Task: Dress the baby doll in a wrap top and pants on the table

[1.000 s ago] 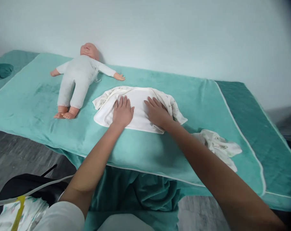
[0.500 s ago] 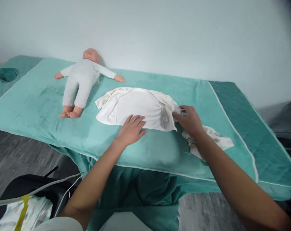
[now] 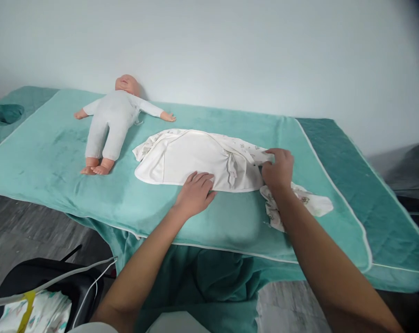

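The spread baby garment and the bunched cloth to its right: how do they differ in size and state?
The spread baby garment lies opened out, while the bunched cloth is crumpled. The garment covers more of the green cover than the cloth's visible part. The right hand holds the garment's sleeve; the cloth lies partly hidden by the right forearm. Both are whitish with small prints.

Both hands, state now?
Left hand: open, holding nothing, fingers at the near edge of the baby top.
Right hand: closed, pinching the baby top's printed sleeve.
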The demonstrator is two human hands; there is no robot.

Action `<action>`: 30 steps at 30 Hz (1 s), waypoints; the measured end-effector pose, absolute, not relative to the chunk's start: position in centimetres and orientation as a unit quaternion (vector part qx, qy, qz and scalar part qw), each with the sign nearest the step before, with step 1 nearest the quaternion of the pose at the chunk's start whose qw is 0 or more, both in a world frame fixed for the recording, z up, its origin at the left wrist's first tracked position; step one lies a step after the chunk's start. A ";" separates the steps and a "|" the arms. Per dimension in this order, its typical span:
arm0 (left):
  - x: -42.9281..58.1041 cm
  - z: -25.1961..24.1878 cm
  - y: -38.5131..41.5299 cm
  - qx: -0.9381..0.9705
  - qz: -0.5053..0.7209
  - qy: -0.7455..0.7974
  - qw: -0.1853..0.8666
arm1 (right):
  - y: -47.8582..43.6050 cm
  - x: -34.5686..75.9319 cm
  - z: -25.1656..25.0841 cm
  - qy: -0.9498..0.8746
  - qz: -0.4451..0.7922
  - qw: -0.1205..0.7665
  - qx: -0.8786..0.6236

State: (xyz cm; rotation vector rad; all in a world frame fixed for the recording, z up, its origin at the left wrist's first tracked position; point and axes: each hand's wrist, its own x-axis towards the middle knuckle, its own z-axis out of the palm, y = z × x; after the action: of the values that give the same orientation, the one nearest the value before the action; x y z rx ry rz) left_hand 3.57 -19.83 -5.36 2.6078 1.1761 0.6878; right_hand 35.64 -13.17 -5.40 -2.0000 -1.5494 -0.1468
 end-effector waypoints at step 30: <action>-14.4 -6.6 -11.7 0.621 0.344 0.704 -0.002 | -7.7 9.1 -5.7 -0.827 0.102 0.140 -0.535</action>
State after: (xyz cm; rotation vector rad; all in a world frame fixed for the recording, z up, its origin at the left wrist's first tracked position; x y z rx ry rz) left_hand -14.39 -11.69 -6.59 1.9545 2.2130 1.0829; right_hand 9.13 -7.66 -5.68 -1.5460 -2.3880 0.2934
